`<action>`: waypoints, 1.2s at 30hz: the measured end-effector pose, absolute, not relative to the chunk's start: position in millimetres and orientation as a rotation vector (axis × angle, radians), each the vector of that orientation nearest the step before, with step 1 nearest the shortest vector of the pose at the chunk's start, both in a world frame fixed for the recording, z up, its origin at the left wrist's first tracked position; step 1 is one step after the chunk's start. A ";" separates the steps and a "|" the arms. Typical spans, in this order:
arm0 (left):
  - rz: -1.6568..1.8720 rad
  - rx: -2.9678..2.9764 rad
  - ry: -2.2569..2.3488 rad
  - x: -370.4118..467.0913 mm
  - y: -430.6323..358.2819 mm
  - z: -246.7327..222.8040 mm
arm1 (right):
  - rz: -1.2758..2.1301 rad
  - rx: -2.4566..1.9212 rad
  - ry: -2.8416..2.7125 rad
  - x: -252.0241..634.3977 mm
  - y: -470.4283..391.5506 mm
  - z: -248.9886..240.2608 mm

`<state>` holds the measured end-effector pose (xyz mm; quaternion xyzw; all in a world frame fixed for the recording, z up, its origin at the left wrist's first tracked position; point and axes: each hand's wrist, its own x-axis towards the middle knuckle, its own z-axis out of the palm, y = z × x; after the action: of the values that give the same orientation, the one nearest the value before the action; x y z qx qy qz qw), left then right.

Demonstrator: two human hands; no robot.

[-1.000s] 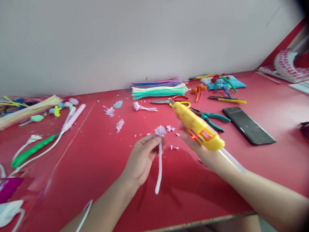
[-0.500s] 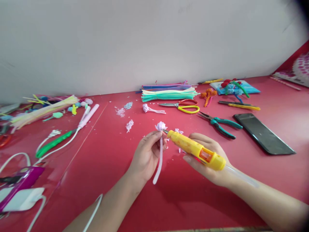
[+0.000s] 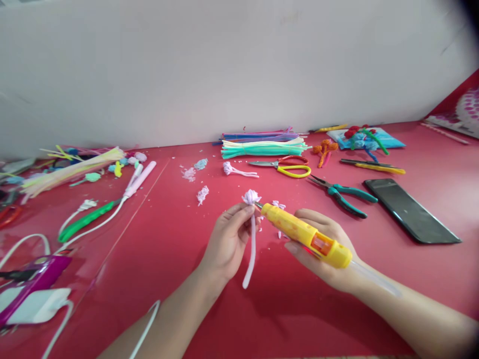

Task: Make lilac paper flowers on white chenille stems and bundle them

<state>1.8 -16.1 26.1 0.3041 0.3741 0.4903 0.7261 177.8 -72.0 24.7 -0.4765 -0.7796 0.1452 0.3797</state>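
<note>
My left hand (image 3: 229,240) pinches a lilac pipe-cleaner flower (image 3: 251,196) just under its bunched head, and its stem hangs down past the fingers. In my right hand (image 3: 329,239) is a yellow glue gun (image 3: 299,227) with a clear glue stick (image 3: 376,279) coming out of its back end. The gun's metal tip is at the underside of the flower head, right beside my left fingertips. Small lilac scraps (image 3: 278,204) lie on the red table (image 3: 179,299) behind the gun.
Scissors (image 3: 294,171), teal pliers (image 3: 346,194) and a black phone (image 3: 411,210) lie to the right. Pipe-cleaner bundles (image 3: 264,148) sit by the wall, with a second lilac piece (image 3: 239,171) in front. A green-handled tool (image 3: 88,222), white cables and a purple device (image 3: 35,286) are at left.
The whole view has shifted slightly, with objects a little further right and down. Both hands keep their holds, and the gun tip stays at the flower head.
</note>
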 end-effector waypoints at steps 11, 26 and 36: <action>1.086 0.581 0.788 3.3 -15.6 25.6 | 0.338 -1.214 -1.959 175.8 -71.7 21.5; 1.010 0.387 0.759 5.4 -16.4 29.5 | 0.363 -1.228 -1.953 174.7 -71.3 24.2; 1.009 0.388 0.747 4.2 -14.8 28.0 | 0.403 -1.238 -1.921 174.6 -71.3 21.3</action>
<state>4.2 -14.8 28.0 0.1804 0.3474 0.4689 0.7918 174.6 -71.3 21.3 -0.4890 -0.7591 0.1591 0.3991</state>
